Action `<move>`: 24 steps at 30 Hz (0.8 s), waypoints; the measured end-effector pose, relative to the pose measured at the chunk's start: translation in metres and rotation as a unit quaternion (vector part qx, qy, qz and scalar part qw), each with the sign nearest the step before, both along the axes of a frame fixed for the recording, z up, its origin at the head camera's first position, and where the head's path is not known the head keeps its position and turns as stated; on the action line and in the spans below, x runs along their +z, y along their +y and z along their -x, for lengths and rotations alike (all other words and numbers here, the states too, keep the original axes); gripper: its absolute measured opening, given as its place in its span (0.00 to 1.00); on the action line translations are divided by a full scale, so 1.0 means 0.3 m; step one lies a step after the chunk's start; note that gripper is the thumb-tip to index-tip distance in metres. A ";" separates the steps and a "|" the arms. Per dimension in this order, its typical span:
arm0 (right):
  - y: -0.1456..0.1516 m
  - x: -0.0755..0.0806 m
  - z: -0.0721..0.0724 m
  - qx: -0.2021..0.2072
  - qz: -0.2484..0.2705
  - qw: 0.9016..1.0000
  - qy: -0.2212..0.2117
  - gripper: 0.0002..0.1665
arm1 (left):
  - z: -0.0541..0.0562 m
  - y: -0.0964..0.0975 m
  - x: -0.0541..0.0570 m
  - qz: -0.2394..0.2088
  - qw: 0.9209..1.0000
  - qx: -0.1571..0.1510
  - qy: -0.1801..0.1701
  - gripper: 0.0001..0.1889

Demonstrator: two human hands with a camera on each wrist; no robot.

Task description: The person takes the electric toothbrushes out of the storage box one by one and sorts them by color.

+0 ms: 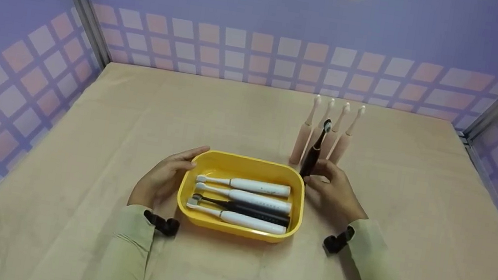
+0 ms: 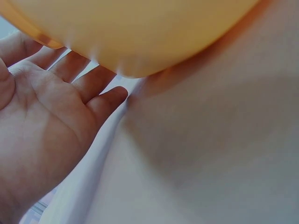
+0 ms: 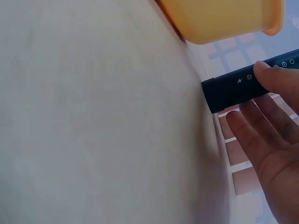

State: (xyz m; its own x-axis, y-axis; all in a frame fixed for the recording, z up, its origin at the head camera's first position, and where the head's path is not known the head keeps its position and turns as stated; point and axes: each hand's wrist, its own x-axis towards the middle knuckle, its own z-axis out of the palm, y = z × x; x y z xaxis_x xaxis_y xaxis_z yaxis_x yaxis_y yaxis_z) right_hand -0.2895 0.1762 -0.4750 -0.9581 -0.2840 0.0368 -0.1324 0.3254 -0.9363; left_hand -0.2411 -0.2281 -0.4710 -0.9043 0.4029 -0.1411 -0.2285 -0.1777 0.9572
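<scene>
A yellow plastic bin sits on the table. Inside lie three white electric toothbrushes and one black electric toothbrush, side by side with heads to the left. My left hand holds the bin's left end, thumb at the rim and fingers along the outer wall. Just beyond the bin's right end, my right hand pinches another black electric toothbrush by its handle, head up and slightly tilted. Its lower end is close to the tabletop; contact cannot be told.
Several pink electric toothbrushes stand upright in a row behind the held one, partly hidden by it. A pale cloth covers the table. Purple checked walls with metal corner posts enclose the back and sides.
</scene>
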 end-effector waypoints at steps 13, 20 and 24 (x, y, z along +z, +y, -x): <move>0.034 0.024 0.001 -0.007 0.005 0.997 0.078 0.25 | -0.004 -0.002 0.001 -0.002 1.000 -0.005 0.000 0.29; 0.029 0.054 -0.023 -0.045 0.016 0.994 0.103 0.24 | -0.003 -0.001 0.004 -0.006 1.000 0.001 -0.009 0.29; 0.019 0.099 -0.058 -0.057 0.039 0.991 0.116 0.20 | -0.004 0.000 0.004 -0.007 1.000 0.003 -0.011 0.29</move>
State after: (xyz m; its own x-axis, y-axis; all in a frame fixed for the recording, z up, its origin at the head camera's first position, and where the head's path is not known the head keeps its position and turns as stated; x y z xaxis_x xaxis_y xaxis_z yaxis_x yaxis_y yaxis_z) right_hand -0.2721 0.1819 -0.4452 -0.9469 -0.1622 0.2777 -0.3139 0.2791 -0.9075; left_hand -0.2400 -0.2279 -0.4699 -0.9032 0.4003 -0.1548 -0.2478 -0.1918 0.9496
